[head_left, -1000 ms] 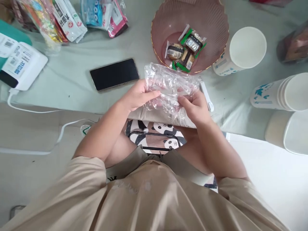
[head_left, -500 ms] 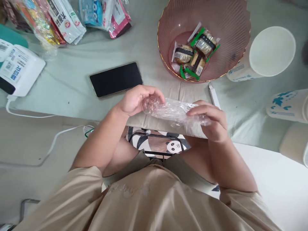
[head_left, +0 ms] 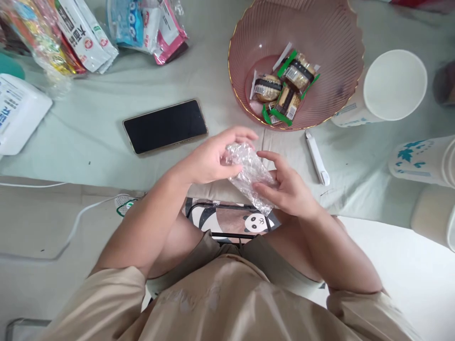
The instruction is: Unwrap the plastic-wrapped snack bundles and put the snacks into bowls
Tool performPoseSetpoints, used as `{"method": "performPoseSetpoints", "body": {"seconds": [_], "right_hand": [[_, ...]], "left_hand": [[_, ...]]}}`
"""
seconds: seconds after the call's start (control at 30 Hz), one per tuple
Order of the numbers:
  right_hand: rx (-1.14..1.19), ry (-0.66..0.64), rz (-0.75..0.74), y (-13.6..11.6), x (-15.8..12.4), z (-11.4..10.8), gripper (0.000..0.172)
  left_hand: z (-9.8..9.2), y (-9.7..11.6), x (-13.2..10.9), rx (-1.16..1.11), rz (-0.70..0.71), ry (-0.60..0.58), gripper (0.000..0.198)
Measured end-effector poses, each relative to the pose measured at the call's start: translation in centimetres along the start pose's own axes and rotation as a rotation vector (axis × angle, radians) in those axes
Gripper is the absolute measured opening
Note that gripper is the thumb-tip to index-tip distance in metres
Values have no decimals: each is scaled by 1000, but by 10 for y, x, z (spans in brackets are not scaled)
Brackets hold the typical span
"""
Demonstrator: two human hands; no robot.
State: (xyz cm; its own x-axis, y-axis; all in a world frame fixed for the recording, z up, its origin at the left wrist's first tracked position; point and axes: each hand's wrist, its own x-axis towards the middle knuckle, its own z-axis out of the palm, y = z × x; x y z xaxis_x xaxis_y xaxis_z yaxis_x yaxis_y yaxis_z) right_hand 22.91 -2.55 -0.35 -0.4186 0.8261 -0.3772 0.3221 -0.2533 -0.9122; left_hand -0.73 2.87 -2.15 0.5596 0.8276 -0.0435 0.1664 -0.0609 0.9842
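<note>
A crumpled clear plastic wrapper (head_left: 250,173) is between my two hands, over the near edge of the table. My left hand (head_left: 222,156) grips its upper left end, the thumb lying across the front of the plastic. On the other side, my right hand (head_left: 286,187) holds the lower right part between thumb and fingers, with the index finger stretched out above. Beyond my hands stands a pink ribbed bowl (head_left: 334,90) with a gold rim. Several wrapped snacks (head_left: 298,73) with green-ended packaging lie inside it.
A black phone (head_left: 165,126) lies left of my hands, and a white box cutter (head_left: 317,158) right of them. Paper cups (head_left: 394,85) stand at the right. Snack packets (head_left: 83,35) fill the back left, near a white package (head_left: 21,113). A white cable (head_left: 80,222) hangs below the table edge.
The wrapper was stretched out sideways and is now bunched and slanted. My right hand has moved left, closer to my left hand. The camera view has shifted slightly.
</note>
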Motion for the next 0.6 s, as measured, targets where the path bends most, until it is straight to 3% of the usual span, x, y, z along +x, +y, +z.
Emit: {"method": "performPoseSetpoints", "body": {"seconds": [0.07,0.17,0.2,0.33,0.47,0.6], "right_hand": [[-20,58,27,-2,0,3,64],[-39,166,-32,2,0,3,64],[-49,182,-76,4,0,3,64],[-47,166,-256,11,-3,3,68],[-51,182,-274,14,-3,4,75],[-177,334,-294,17,2,0,74]], "left_hand": [[5,1,-1,151,53,211,52],[20,7,-6,425,205,504,29],[26,9,-7,481,267,510,23],[46,12,-8,442,358,290,26],[47,14,-6,257,146,143,38],[40,16,-6,190,-60,171,31]]}}
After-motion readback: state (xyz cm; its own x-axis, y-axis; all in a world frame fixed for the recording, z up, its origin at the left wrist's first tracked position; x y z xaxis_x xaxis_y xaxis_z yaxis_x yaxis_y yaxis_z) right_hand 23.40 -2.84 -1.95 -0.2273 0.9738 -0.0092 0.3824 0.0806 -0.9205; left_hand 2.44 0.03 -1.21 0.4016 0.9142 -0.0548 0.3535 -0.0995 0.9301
